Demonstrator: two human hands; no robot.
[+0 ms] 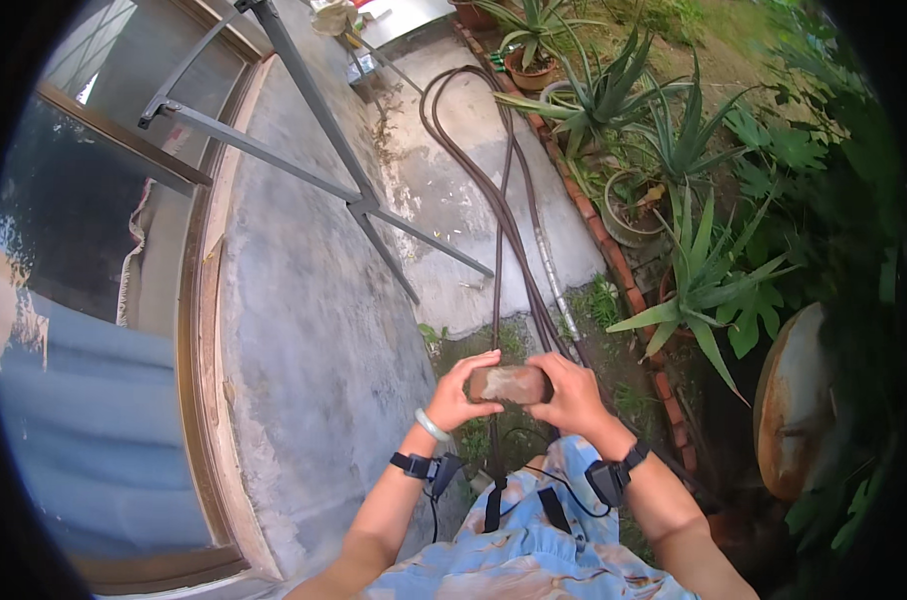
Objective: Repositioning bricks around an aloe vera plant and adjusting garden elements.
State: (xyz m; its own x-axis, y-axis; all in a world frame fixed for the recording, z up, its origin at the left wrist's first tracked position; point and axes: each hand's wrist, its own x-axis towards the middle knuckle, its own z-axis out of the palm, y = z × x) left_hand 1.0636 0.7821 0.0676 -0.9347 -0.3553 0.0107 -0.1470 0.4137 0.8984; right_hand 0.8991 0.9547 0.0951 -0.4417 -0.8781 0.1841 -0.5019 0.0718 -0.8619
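Observation:
A reddish-brown brick with a pale, worn patch is held level in front of my body, above the ground. My left hand grips its left end, thumb on the near side and fingers on the far side. At the other end my right hand clasps the brick in the same way. Below and beyond it, dark brown hoses run away from me in long loops over the concrete. The underside of the brick is hidden.
A grey metal frame leans out from the wall on the left, beside a window with a blue curtain. Along the right runs a low brick edging, with potted aloe plants behind it. A rusty round lid-like object stands at right.

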